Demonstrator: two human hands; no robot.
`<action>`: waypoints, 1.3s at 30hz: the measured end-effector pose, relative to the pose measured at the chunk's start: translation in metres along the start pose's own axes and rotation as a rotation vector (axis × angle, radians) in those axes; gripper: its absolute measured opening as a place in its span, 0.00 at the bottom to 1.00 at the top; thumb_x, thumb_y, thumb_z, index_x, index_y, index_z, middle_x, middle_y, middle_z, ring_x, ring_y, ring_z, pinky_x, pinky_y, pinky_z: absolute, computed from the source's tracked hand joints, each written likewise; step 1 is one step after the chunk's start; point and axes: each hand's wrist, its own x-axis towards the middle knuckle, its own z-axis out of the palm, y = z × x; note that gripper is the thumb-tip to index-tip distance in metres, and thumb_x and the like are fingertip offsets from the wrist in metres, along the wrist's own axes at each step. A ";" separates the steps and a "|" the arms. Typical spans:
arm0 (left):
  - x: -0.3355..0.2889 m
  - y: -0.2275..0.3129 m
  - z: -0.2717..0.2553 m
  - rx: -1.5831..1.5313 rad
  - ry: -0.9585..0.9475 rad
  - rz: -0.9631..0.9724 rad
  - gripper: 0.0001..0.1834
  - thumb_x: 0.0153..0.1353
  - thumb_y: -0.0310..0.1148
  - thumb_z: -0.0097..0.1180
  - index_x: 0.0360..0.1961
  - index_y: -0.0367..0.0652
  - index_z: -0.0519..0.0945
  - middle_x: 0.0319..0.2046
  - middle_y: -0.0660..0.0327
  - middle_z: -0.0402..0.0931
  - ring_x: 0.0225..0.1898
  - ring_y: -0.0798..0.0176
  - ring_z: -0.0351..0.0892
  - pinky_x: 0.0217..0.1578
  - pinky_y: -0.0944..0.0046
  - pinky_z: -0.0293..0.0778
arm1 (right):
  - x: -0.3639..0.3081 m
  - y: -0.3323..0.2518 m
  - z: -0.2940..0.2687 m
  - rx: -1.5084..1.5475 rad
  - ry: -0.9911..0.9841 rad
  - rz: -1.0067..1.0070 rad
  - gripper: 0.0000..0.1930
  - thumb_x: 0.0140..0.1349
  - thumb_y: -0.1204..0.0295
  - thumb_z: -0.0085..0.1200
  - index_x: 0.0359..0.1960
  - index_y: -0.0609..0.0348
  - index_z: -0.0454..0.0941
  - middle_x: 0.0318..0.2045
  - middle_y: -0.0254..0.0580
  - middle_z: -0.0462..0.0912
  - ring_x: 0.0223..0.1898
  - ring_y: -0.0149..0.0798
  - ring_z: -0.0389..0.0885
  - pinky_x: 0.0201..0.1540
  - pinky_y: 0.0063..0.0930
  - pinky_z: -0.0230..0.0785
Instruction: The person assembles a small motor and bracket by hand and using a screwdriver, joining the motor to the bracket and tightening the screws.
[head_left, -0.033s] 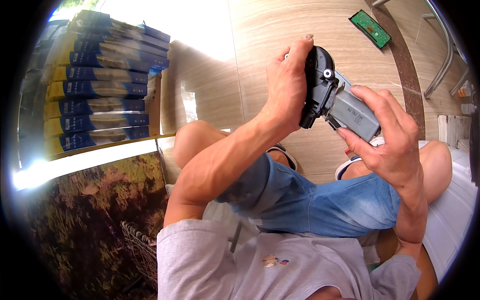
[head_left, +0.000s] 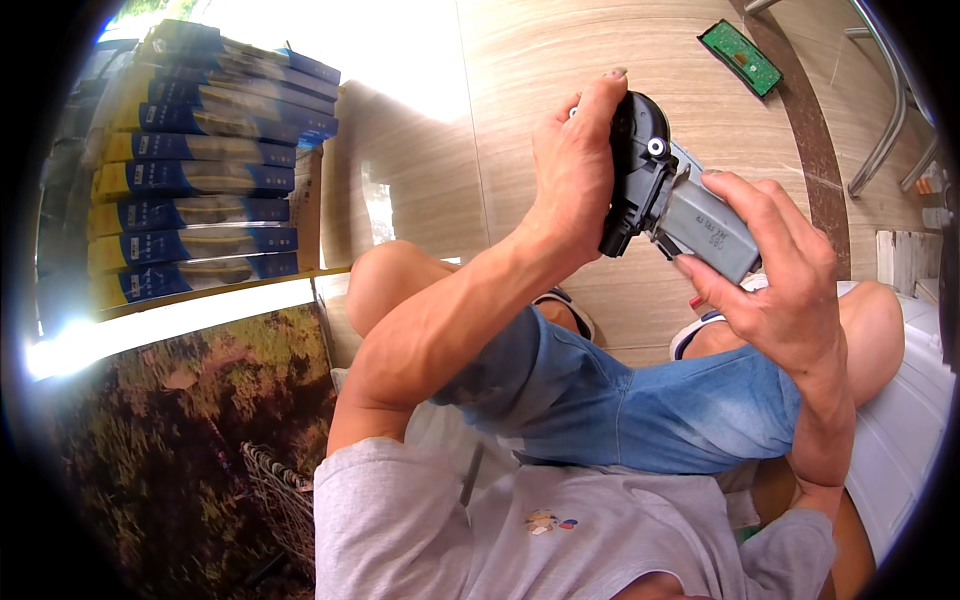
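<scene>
Above my knees, both hands hold up an electric gear motor, with a grey metal can [head_left: 712, 228] and a rounded black housing [head_left: 636, 150]. My left hand [head_left: 583, 165] is closed on the housing's left side, its thumb at the upper edge. Its other fingers are mostly hidden behind the part. Around the far end of the grey can, my right hand [head_left: 775, 255] is closed, thumb below and fingers above. A pale round bushing shows on the housing near where the two parts join.
A green circuit board [head_left: 740, 58] in a dark frame lies on the tiled floor [head_left: 540, 60] beyond the motor. Blue and yellow boxes [head_left: 200, 180] are stacked at left, behind a dark patterned panel [head_left: 190, 430]. Curved metal legs [head_left: 885, 130] stand at far right, above a white surface [head_left: 915, 400].
</scene>
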 end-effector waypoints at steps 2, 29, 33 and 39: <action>0.000 0.001 0.001 0.000 0.001 0.011 0.18 0.66 0.46 0.56 0.31 0.40 0.75 0.23 0.58 0.75 0.21 0.63 0.78 0.24 0.62 0.78 | 0.000 0.002 0.000 -0.028 0.001 -0.017 0.27 0.46 0.76 0.72 0.51 0.59 0.77 0.37 0.45 0.81 0.35 0.46 0.83 0.35 0.36 0.76; -0.005 0.007 0.002 0.004 0.029 0.116 0.17 0.66 0.43 0.59 0.31 0.39 0.75 0.22 0.62 0.75 0.20 0.69 0.74 0.21 0.66 0.74 | -0.005 -0.006 0.011 0.219 0.032 0.234 0.22 0.53 0.73 0.71 0.50 0.62 0.77 0.36 0.47 0.86 0.36 0.39 0.87 0.39 0.30 0.79; -0.006 0.008 0.003 0.007 0.040 0.119 0.18 0.65 0.44 0.61 0.31 0.38 0.78 0.23 0.66 0.74 0.23 0.75 0.68 0.23 0.71 0.67 | -0.004 -0.010 0.012 0.361 0.027 0.318 0.21 0.57 0.71 0.69 0.50 0.63 0.77 0.36 0.46 0.86 0.37 0.36 0.86 0.39 0.28 0.78; -0.007 0.007 0.003 0.043 0.025 0.203 0.18 0.65 0.43 0.62 0.31 0.37 0.78 0.23 0.66 0.75 0.23 0.75 0.69 0.24 0.72 0.67 | 0.003 -0.017 0.004 0.736 -0.140 0.718 0.21 0.62 0.61 0.65 0.45 0.69 0.78 0.28 0.38 0.82 0.23 0.26 0.78 0.24 0.20 0.70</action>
